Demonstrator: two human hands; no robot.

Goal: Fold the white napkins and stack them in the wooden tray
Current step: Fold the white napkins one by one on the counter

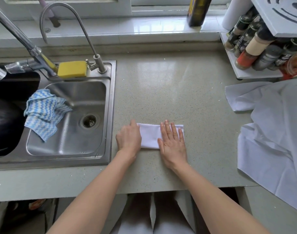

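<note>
Right hand (pixel 173 144) flat, fingers straight, pressing folded white cloth napkin (pixel 150 136) just right of steel sink (pixel 110 105); left hand (pixel 129 138) curled on its left end. Mid-fold; next likely halve again. Wooden tray unseen.

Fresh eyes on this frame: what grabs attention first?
Dead centre on the speckled grey countertop, a folded white napkin strip lies under both hands: the right hand pressed flat on its right end, the left hand at its left edge. Next comes the blue-and-white zigzag dishcloth draped into the stainless steel sink at left, then the loose heap of unfolded white napkins at right.
</note>
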